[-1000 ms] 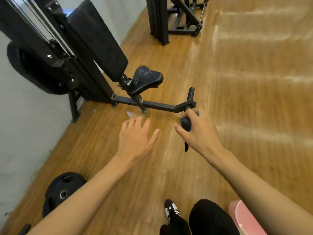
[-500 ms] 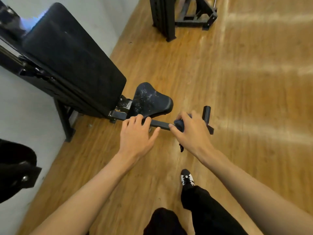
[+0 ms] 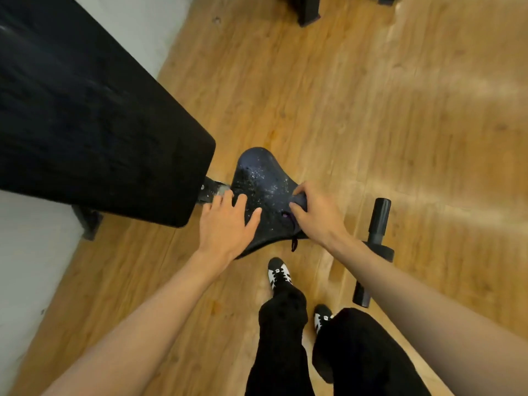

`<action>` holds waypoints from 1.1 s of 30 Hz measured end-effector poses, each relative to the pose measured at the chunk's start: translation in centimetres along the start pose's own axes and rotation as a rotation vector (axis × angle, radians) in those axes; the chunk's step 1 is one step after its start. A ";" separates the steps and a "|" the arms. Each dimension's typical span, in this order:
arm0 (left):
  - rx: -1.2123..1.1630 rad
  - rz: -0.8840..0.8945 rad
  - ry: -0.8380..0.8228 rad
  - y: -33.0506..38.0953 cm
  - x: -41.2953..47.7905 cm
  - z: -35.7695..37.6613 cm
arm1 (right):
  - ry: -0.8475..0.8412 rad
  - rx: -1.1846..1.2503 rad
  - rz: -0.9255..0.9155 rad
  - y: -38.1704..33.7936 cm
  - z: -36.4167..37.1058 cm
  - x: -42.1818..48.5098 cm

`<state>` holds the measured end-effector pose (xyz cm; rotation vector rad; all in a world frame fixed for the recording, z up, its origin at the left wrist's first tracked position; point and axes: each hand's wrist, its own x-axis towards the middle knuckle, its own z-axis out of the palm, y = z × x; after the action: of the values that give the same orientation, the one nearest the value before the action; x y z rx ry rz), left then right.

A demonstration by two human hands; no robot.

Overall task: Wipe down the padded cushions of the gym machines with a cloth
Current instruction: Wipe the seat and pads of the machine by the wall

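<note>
While your left hand (image 3: pixel 225 224) spreads over the seat (image 3: pixel 261 175) at 8 o'clock, your right hand (image 3: pixel 318 217) clamps the limp, bunched cloth (image 3: pixel 299 200).

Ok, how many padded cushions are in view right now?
2. The large back pad fills the upper left; the small seat pad is centre, under the left hand and right hand. Others may be out of view.

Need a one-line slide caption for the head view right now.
Left hand lies open on the speckled seat pad while the right hand grips a dark cloth against it.
</note>
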<state>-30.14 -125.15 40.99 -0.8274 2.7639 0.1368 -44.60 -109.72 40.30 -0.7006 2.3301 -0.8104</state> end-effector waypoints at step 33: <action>-0.347 -0.257 0.085 -1.0 9.4 20.2 | -0.248 -0.814 -0.506 8.2 8.7 13.8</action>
<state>-32.91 -127.71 18.97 -1.2933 2.7177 0.5551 -50.87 -116.16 24.39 -1.6661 2.2272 0.1008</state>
